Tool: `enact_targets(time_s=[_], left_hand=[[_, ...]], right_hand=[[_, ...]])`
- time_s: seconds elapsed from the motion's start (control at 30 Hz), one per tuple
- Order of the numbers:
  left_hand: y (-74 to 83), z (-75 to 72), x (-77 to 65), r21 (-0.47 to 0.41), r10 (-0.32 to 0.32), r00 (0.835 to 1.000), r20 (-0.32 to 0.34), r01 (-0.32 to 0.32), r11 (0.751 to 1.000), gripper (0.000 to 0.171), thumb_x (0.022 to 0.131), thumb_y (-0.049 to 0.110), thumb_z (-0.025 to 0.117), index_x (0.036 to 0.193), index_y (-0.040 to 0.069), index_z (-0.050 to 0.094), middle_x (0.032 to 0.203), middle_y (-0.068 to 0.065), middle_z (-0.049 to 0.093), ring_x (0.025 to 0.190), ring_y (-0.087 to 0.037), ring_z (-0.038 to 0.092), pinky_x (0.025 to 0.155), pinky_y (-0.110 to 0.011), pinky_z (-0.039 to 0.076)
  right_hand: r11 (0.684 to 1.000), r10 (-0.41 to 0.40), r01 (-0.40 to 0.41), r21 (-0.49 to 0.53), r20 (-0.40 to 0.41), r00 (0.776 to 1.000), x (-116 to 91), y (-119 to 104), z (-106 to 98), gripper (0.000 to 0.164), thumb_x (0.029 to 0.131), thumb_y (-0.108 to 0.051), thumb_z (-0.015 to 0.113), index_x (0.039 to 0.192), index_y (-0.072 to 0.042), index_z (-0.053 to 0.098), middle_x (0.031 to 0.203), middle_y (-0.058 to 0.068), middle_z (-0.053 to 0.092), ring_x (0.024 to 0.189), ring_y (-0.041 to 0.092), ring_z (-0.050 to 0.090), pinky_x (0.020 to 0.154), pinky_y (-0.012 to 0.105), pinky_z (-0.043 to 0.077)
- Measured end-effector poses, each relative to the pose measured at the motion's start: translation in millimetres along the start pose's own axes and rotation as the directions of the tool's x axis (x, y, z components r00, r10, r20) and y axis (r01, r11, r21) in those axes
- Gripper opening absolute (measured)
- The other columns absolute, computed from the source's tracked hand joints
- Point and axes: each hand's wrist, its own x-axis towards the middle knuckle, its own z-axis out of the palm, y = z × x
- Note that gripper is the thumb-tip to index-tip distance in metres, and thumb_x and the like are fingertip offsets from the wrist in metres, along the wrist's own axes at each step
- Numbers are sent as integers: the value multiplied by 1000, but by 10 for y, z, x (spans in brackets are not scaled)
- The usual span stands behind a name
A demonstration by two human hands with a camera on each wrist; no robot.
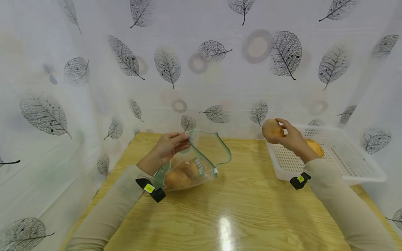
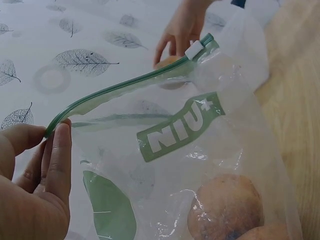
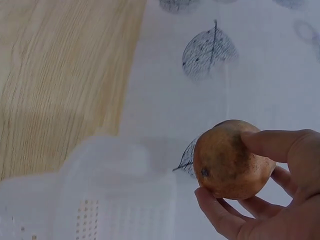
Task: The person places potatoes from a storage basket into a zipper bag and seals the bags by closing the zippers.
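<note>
My left hand pinches the green-edged rim of a clear slider zip bag between thumb and fingers. The bag's mouth gapes, and its white slider sits at the far end of the rim. Inside lie round orange-brown fruits, seen through the plastic at the bottom. My right hand grips another round orange-brown fruit, which has a dark spot on its skin. That hand holds it up over the left side of a white basket. A yellower fruit lies in the basket, partly hidden by my right wrist.
The wooden table carries the bag at left and the basket at right, with bare wood between them. A whitish curtain with a leaf print hangs behind the table and along its sides.
</note>
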Motion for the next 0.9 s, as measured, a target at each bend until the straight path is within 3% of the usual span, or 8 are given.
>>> enact_targets(time_s=[0.1, 0.23, 0.33, 0.53, 0.73, 0.9], left_hand=[[6, 5, 3, -3, 3, 1000, 2, -3, 1000, 26, 98, 1, 52, 81, 10, 70, 77, -3, 69, 71, -11, 68, 73, -20, 60], [13, 12, 1, 6, 3, 1000, 3, -3, 1000, 25, 98, 1, 52, 83, 10, 70, 78, -3, 69, 71, -11, 68, 73, -20, 60], [14, 17, 0, 15, 1, 1000, 3, -1, 1000, 24, 98, 1, 52, 84, 10, 70, 78, -2, 68, 72, -11, 68, 74, -19, 60], [13, 28, 13, 16, 5, 1000, 5, -5, 1000, 25, 98, 1, 52, 83, 10, 70, 78, -2, 68, 72, -11, 68, 73, -19, 60], [5, 33, 33, 12, 3, 1000, -2, -3, 1000, 27, 98, 0, 52, 82, 10, 70, 77, -2, 68, 71, -11, 68, 73, -19, 60], [-9, 27, 32, 13, 3, 1000, -2, -3, 1000, 26, 98, 1, 52, 82, 10, 70, 77, -2, 68, 72, -11, 68, 73, -18, 60]], right_hand=[[984, -44, 30, 175, 76, 996, -74, -178, 75, 84, 93, -21, 65, 156, -21, 8, 153, 30, 14, 128, 55, 35, 94, 55, 52], [919, -112, 34, 392, 178, 978, -167, -375, 232, 81, 94, -15, 63, 155, -23, 11, 154, 24, 13, 130, 49, 37, 92, 40, 56], [874, -139, 8, 486, 235, 962, -227, -499, 371, 78, 95, -13, 62, 155, -19, 12, 155, 21, 13, 129, 42, 40, 92, 36, 57], [854, -171, -5, 520, 291, 941, -296, -644, 631, 72, 95, -14, 62, 150, -5, 18, 155, 20, 15, 125, 35, 44, 93, 34, 55], [852, -234, 49, 522, 295, 926, -295, -732, 847, 67, 92, -13, 66, 148, -7, 29, 145, 18, 31, 123, 35, 49, 93, 35, 55], [890, -232, 96, 447, 260, 937, -288, -821, 981, 67, 90, -20, 70, 147, -12, 36, 144, 14, 37, 121, 33, 52, 92, 38, 55]])
